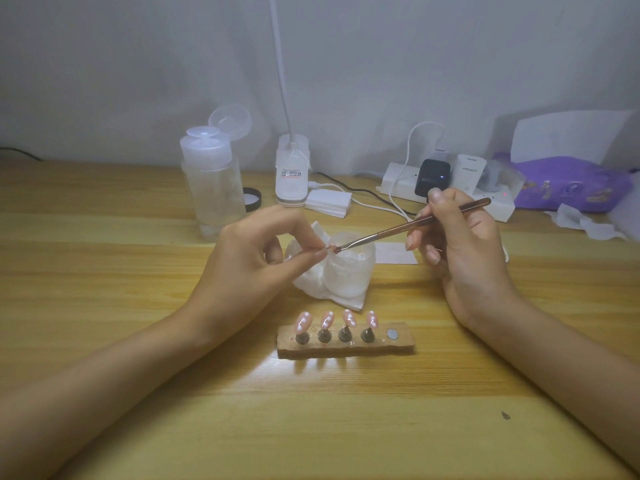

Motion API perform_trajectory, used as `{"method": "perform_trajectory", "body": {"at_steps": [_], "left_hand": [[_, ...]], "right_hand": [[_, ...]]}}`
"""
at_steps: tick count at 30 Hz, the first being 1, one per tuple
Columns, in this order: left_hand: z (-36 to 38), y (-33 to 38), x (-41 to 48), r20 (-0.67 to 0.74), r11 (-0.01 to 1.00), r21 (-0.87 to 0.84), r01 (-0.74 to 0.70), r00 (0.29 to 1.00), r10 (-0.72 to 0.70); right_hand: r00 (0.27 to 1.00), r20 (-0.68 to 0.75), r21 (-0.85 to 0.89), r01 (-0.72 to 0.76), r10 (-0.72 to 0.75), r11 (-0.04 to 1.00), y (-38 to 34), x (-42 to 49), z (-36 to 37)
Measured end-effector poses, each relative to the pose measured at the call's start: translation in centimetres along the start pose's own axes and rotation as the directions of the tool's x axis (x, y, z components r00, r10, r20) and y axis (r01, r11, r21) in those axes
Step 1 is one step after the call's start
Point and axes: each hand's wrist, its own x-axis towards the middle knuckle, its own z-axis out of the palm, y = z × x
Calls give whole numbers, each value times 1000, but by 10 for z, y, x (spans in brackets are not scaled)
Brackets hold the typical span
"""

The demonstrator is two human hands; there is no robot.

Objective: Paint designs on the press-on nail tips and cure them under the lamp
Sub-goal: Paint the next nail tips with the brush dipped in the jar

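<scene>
My left hand (258,249) pinches a small pink nail tip (329,247) between thumb and forefinger, above a frosted jar (349,268). My right hand (457,237) grips a thin rose-gold brush (412,225); its bristle end touches the held tip. Near the table's front, a wooden holder (346,342) carries several pink nail tips (304,322) with white marks on small stands, and one bare round magnet (392,334) at its right end.
A white tissue (311,282) lies under the jar. Behind stand a clear pump bottle (213,188), a white clip lamp base (292,171) with its neck rising, a stack of pads (329,201), a power strip (450,192) with chargers, and a purple packet (568,187).
</scene>
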Motion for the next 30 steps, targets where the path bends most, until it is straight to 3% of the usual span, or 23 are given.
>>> {"method": "perform_trajectory", "body": {"at_steps": [6, 14, 19, 21, 30], "left_hand": [[0, 1, 0, 2, 1000, 2, 0, 1000, 0], [0, 0, 0, 6, 1000, 13, -6, 1000, 6], [0, 0, 0, 5, 1000, 21, 1, 1000, -1], [0, 0, 0, 6, 1000, 21, -3, 1000, 3], [-2, 1, 1, 23, 1000, 30, 1, 1000, -2]], "right_hand": [[987, 7, -58, 158, -158, 986, -16, 7, -5], [973, -4, -126, 230, -232, 965, -30, 19, -16], [896, 297, -47, 360, -331, 932, -35, 17, -16], [870, 353, -52, 386, -345, 921, -35, 17, -17], [879, 285, -30, 407, -382, 913, -29, 23, -30]]}}
